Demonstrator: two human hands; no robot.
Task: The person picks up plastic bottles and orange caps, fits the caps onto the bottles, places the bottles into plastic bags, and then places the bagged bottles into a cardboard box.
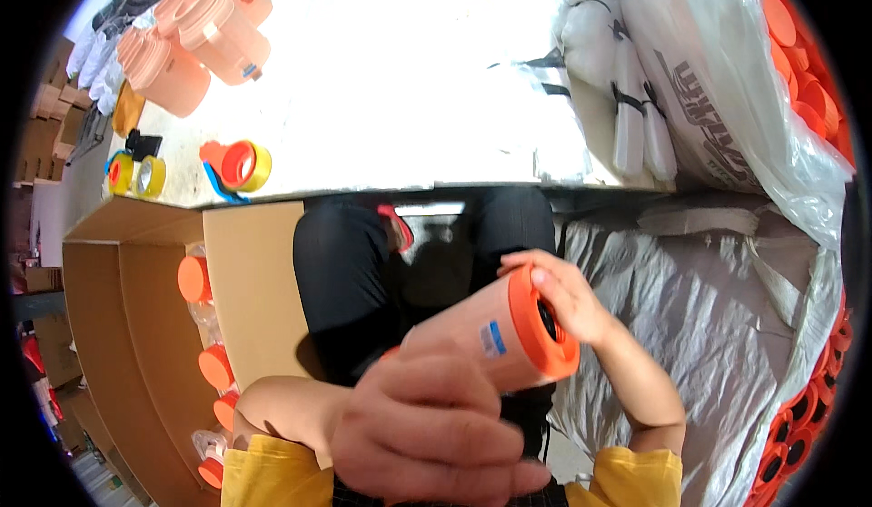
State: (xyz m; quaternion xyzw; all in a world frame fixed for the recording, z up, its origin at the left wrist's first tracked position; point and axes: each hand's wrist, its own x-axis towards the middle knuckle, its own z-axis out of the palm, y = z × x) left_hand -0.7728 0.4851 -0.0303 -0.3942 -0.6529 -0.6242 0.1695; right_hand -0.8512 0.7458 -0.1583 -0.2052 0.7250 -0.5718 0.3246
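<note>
A peach-coloured plastic jug (468,325) lies tilted above my lap, with its orange rim and lid (556,362) toward the right. A small blue-and-white label (493,338) is on its side. My right hand (574,300) is closed on the lid end, thumb over the rim and fingers behind it. A black part shows inside the lid, partly covered by that hand. My left hand (427,430), slightly blurred and close to the camera, is curled against the jug's near side and hides its lower end. Exactly where the left fingers grip is hidden.
On the white table (381,80) stand several peach jugs (227,39). Tape rolls (245,165) lie near its front edge. To the left, an open cardboard box (254,289) contains orange-lidded containers (216,367). Plastic bags (708,71) and orange parts (804,416) are at the right.
</note>
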